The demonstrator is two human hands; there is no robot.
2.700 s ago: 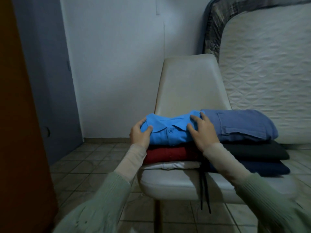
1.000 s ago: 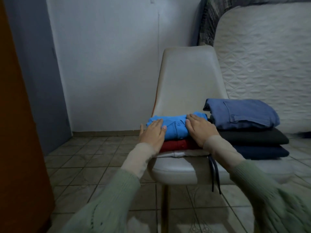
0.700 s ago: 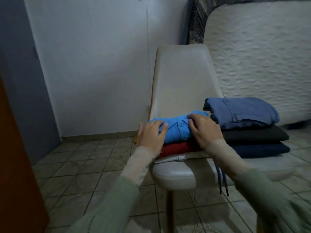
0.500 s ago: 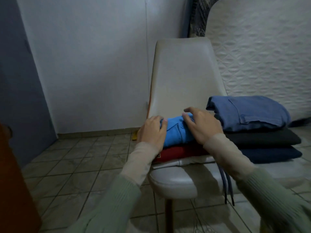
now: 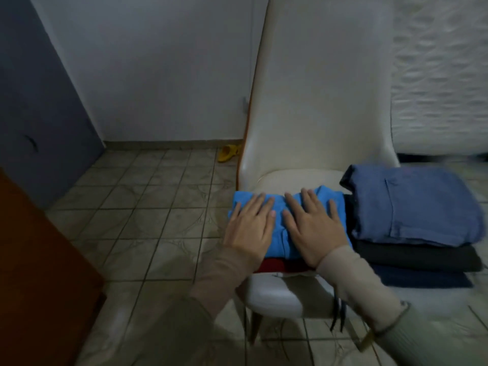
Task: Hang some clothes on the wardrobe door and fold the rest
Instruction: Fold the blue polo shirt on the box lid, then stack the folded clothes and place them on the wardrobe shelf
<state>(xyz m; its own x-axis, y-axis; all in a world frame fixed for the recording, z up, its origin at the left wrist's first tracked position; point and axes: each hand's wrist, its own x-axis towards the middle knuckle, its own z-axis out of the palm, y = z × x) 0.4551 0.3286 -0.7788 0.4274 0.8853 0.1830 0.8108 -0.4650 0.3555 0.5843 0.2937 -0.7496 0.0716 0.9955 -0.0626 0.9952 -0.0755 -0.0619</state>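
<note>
A folded bright blue shirt [image 5: 280,241] tops a small pile on the cream chair [image 5: 317,101], over a red garment [image 5: 272,266] and a white one [image 5: 293,274]. My left hand [image 5: 250,228] lies flat on the shirt's left half, fingers straight. My right hand [image 5: 314,231] lies flat on its right half, fingers spread. Beside it to the right stands a second pile: a folded denim-blue garment [image 5: 412,204] on a black one [image 5: 422,260] and a navy one [image 5: 427,280].
A brown wooden wardrobe door [image 5: 39,273] fills the lower left. A grey door [image 5: 39,101] is on the left wall. A yellow sandal [image 5: 228,153] lies on the tiled floor by the wall. A quilted mattress [image 5: 443,75] leans behind the chair. Dark cords [image 5: 340,313] hang off the seat.
My head has moved closer and tilted down over the chair. Both hands have gone from cupping the blue shirt's sides to lying flat on top of it.
</note>
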